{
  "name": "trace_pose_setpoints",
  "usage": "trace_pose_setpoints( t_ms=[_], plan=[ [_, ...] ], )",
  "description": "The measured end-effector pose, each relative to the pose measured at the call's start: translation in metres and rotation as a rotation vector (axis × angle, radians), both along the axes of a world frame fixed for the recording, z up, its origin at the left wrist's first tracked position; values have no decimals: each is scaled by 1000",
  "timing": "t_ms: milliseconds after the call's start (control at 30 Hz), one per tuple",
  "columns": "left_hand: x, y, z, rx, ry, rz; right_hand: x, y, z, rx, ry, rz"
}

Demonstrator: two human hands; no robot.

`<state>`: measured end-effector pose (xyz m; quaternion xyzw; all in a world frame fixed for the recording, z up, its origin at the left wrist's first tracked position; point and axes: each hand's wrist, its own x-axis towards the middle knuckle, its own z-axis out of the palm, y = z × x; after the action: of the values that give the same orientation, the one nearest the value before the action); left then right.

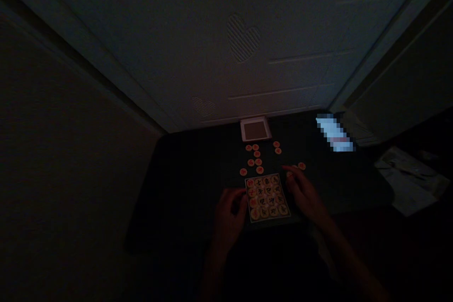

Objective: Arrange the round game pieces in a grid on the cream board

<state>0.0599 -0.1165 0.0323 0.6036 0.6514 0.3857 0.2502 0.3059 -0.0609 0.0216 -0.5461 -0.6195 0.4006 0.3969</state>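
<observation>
Tray (pixel 271 219) lying by table's (pixel 198 160) near edge.
Left hand (pixel 229 214) is flanking tray's left edge; right hand (pixel 304 193) is overlapping loose discs (pixel 301 166) beyond its right; whether fingers are grasping cannot be determined.

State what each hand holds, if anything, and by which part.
Cannot be told in the gloom: the left hand is at the left edge of the tray, the right hand by round pieces.

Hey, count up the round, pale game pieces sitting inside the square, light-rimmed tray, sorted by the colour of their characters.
Red-marked round pieces: 4
Black-marked round pieces: 12
Total in the square tray: 16
</observation>
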Motion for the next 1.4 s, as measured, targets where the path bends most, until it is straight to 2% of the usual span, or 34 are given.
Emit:
trace_pose_setpoints(
  t_ms=[267, 467, 600, 733, 933, 1067, 1267, 1400],
  plan=[
    [8, 15, 25, 77, -33, -51, -5, -1, 10, -22, 21, 9],
    [19, 14, 38, 14, -103, -132, -15, -8, 18, -107, 133, 37],
    [30, 13, 42, -24, -116, -162, -22, -15, 27, -153, 146, 135],
    [37, 16, 46, -4, -138, -172, -25, -20, 38, -47, 72, 182],
    [42, 18, 51, 46, -146, -140, -29, -25, 41, 0, 48, 129],
    [42, 16, 52, 103, -165, -94, -33, -29, 39, -50, 157, 124],
    [39, 13, 53, 205, -179, -112, -39, -34, 43, -73, 235, 96],
    [37, 10, 52, 191, -171, -125, -38, -32, 46, 19, 222, 110]
  ],
)
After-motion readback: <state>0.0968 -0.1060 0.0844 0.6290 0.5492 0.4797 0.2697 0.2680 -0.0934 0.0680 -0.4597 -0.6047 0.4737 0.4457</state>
